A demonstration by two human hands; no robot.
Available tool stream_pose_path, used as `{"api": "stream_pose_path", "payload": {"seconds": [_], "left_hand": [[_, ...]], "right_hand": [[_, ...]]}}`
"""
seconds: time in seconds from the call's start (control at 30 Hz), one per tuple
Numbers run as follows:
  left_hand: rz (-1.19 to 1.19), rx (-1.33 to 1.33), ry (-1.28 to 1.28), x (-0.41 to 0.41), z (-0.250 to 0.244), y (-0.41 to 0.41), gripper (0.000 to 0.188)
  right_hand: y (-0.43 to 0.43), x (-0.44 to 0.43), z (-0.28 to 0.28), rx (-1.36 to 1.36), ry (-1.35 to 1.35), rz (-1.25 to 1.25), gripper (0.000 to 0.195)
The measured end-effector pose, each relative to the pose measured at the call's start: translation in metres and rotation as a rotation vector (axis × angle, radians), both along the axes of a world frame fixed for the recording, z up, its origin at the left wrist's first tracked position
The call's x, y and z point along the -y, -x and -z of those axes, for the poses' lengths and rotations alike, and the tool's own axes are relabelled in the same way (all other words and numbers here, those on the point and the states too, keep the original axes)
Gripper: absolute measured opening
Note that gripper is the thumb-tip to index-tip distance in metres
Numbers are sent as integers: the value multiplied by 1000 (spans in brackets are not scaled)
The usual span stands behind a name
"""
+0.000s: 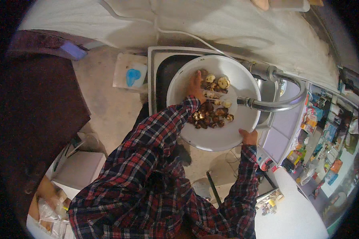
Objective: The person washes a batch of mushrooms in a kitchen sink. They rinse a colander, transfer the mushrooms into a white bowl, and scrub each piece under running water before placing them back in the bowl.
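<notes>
A wide white basin [212,139] rests over a sink [163,76], with brown mushrooms [209,118] inside, some turned with pale undersides up. From a curved metal faucet [275,105], clear streams of water [218,95] run into the basin toward my left hand. My left hand [195,88] is inside the basin on its left side, next to the mushrooms; its fingers point toward the far wall and their grip is unclear. At the near right rim, my right hand [249,137] holds the basin, thumb over the edge and other fingers hidden below.
A white cable [191,33] runs along the pale wall covering behind the sink. Left of the sink is a light container [140,79] with a blue item [132,77]. Shelves [323,134] with packaged goods line the right. A dark brown surface [39,104] lies far left.
</notes>
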State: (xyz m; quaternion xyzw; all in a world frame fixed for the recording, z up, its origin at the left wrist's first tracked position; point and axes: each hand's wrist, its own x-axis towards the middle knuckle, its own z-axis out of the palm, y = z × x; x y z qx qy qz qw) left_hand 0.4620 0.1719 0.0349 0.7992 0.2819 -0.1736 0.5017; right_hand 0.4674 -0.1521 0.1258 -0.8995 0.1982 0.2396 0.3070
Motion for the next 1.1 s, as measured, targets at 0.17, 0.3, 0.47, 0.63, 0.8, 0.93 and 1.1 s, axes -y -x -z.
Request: {"api": "stream_pose_path", "payload": {"seconds": [0.17, 0.3, 0.47, 0.63, 0.8, 0.93, 1.1], "left_hand": [[-44, 38, 46, -2, 63, 10, 108], [45, -151, -9, 3, 74, 9, 108], [110, -244, 41, 3, 37, 8, 109], [116, -305, 81, -3, 27, 7, 110], [147, -353, 155, -11, 6, 4, 111], [158, -390, 212, -20, -12, 5, 112], [174, -393, 213, -22, -16, 7, 114]], "right_hand": [[-12, -22, -18, -43, 35, -99, 52], [-17, -2, -7, -46, 144, -142, 56], [-12, 3, -2, -31, 196, -87, 58], [-15, -25, -21, -29, 82, -87, 48], [-17, -61, -57, -24, -55, -84, 28], [-23, -74, -73, -73, 62, -191, 33], [-27, -69, -70, -88, -14, -101, 29]]}}
